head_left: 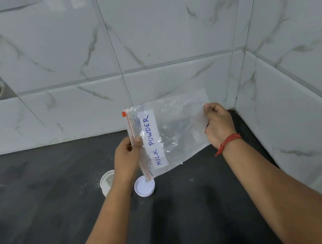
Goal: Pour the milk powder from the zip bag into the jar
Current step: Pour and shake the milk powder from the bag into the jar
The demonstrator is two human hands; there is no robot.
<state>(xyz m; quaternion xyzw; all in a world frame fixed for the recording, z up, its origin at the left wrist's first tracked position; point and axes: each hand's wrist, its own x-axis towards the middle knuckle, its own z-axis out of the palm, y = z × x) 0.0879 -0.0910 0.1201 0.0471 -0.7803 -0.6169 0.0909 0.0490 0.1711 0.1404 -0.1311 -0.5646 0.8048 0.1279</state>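
You hold the zip bag (171, 135) above the table (41, 207), turned sideways, its zip edge to the left and its bottom edge to the right. Your left hand (126, 156) grips the zip edge; your right hand (218, 122) grips the bottom edge. Below the bag's lower left corner the lid (144, 186) lies on the table. The jar (107, 182) stands just left of the lid, partly behind your left wrist. The tiled wall (141, 39) rises behind the table and along its right side.
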